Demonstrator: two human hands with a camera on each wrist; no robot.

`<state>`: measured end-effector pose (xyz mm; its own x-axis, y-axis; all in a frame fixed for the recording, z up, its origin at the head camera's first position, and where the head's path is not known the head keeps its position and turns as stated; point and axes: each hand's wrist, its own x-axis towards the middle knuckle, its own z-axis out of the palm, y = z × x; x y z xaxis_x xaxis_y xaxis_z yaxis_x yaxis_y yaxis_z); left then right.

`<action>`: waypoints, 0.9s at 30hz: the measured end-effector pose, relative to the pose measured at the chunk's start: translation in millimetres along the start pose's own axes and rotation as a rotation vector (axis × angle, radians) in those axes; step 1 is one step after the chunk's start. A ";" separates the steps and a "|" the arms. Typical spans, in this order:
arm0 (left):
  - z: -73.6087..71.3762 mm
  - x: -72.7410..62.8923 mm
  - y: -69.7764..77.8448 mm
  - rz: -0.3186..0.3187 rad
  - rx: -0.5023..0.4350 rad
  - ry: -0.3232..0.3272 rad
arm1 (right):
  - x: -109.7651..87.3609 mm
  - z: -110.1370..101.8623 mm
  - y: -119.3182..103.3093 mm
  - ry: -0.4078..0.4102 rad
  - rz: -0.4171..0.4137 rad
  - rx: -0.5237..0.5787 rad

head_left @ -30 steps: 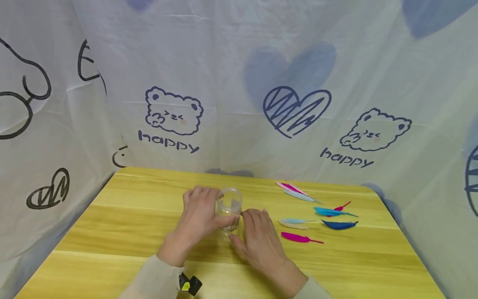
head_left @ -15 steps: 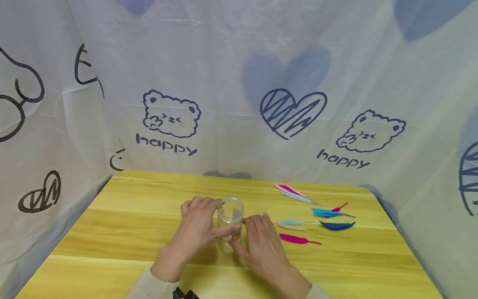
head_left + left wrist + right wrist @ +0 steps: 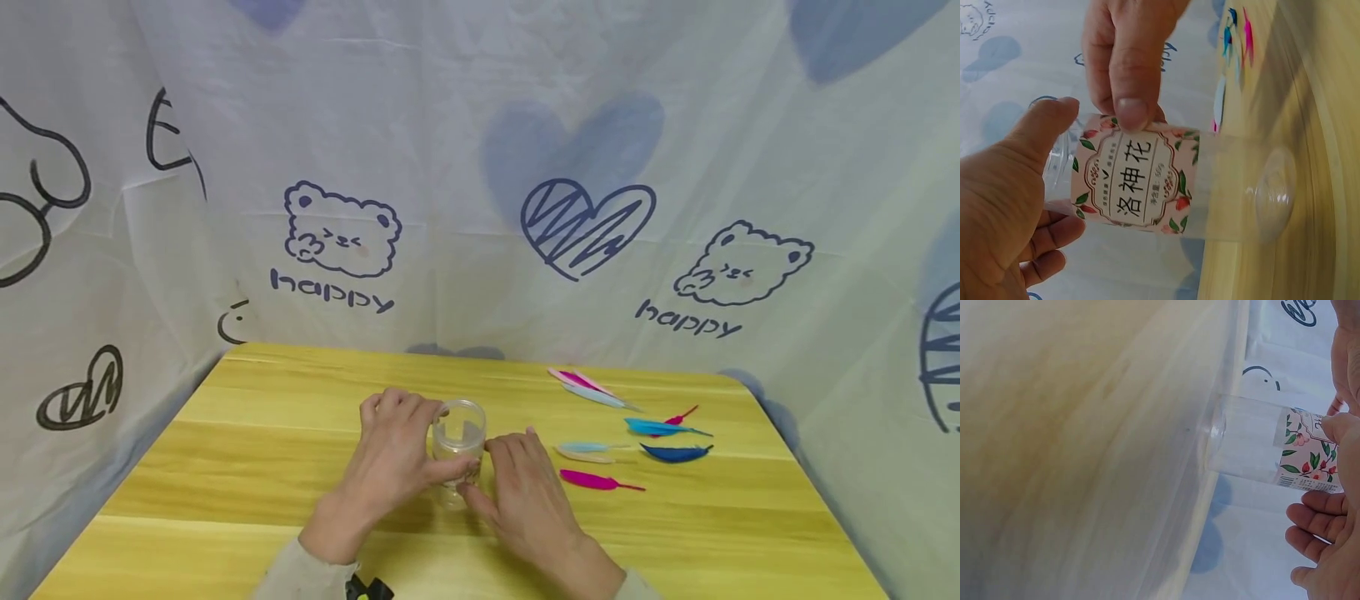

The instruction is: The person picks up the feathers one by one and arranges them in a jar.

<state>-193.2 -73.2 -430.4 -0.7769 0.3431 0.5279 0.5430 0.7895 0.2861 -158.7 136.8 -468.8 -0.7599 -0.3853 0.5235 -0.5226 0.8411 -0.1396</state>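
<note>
A clear plastic jar (image 3: 460, 429) with an uncovered mouth stands upright on the table between both hands. Its pale pink label (image 3: 1132, 178) carries flowers and large dark characters. The left hand (image 3: 386, 467) grips the jar's upper part from the left, thumb across the near side. From the right, the right hand (image 3: 528, 492) holds it lower, its thumb on the label and its fingers at the far side. In the right wrist view, the jar's transparent lower body (image 3: 1250, 440) shows nothing inside, and its base meets the table.
Right of the hands, loose feathers lie on the yellow wood-grain table (image 3: 225, 467): a magenta feather (image 3: 588, 480), a dark blue feather (image 3: 677, 453), a bright blue feather (image 3: 660, 427) and several paler ones. A printed white cloth (image 3: 465, 275) hangs behind the table.
The jar has come slightly nearer the person, with both hands staying on it. The head view has shifted a little. The feathers lie as before.
</note>
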 end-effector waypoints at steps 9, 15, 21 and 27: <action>-2.2 4.1 -4.6 0.023 0.077 -0.020 | 1.6 1.0 0.2 0.005 -0.019 -0.007; -2.2 5.5 -4.9 0.008 0.043 -0.034 | 2.1 1.7 1.6 -0.001 -0.019 -0.016; -0.7 6.2 -7.0 0.027 0.059 -0.030 | 2.0 1.9 2.3 0.000 -0.024 -0.018; 1.3 8.1 -8.6 0.079 0.097 -0.012 | 2.3 1.7 3.0 0.000 -0.032 -0.025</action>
<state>-204.6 -76.6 -429.6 -0.7370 0.4115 0.5362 0.5697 0.8051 0.1650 -162.6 137.8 -469.4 -0.7431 -0.4125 0.5270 -0.5370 0.8374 -0.1017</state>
